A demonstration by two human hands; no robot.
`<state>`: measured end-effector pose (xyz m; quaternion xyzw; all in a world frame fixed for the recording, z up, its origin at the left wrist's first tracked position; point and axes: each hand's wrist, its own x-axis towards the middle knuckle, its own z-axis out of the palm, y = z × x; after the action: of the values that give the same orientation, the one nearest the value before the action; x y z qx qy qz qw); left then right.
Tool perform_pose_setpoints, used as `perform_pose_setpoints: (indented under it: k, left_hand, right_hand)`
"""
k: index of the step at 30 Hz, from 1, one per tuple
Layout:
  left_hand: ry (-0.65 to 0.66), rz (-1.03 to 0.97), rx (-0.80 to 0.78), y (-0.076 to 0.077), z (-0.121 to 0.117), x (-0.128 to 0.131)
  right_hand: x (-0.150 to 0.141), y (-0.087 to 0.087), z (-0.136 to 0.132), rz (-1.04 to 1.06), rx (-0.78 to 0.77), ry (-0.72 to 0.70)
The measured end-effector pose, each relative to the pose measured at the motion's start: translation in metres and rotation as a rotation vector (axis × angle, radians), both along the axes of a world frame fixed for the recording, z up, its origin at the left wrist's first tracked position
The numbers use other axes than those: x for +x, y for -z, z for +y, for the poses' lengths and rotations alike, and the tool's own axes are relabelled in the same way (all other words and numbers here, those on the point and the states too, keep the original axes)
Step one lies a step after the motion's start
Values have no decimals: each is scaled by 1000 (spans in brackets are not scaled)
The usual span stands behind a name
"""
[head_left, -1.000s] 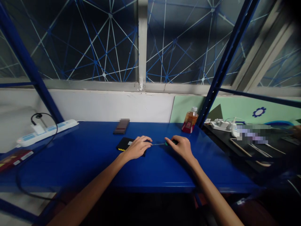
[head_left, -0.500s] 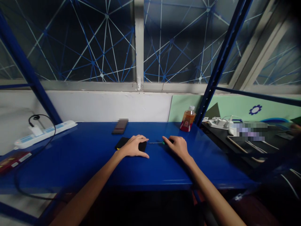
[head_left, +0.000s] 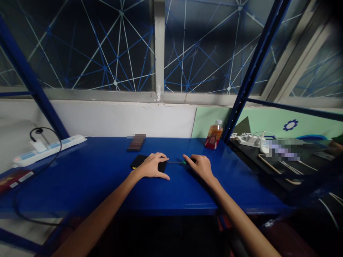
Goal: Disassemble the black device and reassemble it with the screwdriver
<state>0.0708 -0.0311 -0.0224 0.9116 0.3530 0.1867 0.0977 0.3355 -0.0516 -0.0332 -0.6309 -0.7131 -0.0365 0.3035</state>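
Observation:
A flat black case (head_left: 162, 166) with a bit of yellow at its left end lies on the blue table. My left hand (head_left: 152, 165) rests across it and holds it, fingers over the far side and thumb stretched along the near side. To the right, my right hand (head_left: 200, 165) is closed around a thin screwdriver (head_left: 175, 162) with a green collar and a slim metal shaft. The shaft points left and its tip reaches the right edge of the case. Most of the handle is hidden in my right palm.
Behind the case lies a dark blurred slab (head_left: 136, 142). A bottle of amber drink (head_left: 213, 135) stands at the back right. On the left are a white power strip (head_left: 50, 150) with a black cable and a red box (head_left: 14, 181). Blue posts (head_left: 252, 67) rise at both sides.
My right hand has shifted slightly left with the screwdriver, bringing its tip up to the case. My left hand and the case stay in place.

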Motion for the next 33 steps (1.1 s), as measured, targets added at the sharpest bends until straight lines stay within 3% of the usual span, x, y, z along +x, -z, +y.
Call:
perform_pose_setpoints:
  k: [12,20,25,29,33]
  left_hand:
    - [-30,3,8,-2,-3,3]
    - [-63,-28,-22,-1,-4,4]
    - [-46,-18,-20,-3,-6,4]
    - [-50,-4,-9,-2,-6,3]
    - [-52,-22,-1,-1,-6,4]
  right_hand:
    - [0,-3,-3,52,-50,-57]
    - [17,-1,2,245,-216,-309]
    - [28,10,10,535,-460,-542]
    - [28,11,10,541,-490,-470]
    - [23,5,5,377,-376,-415]
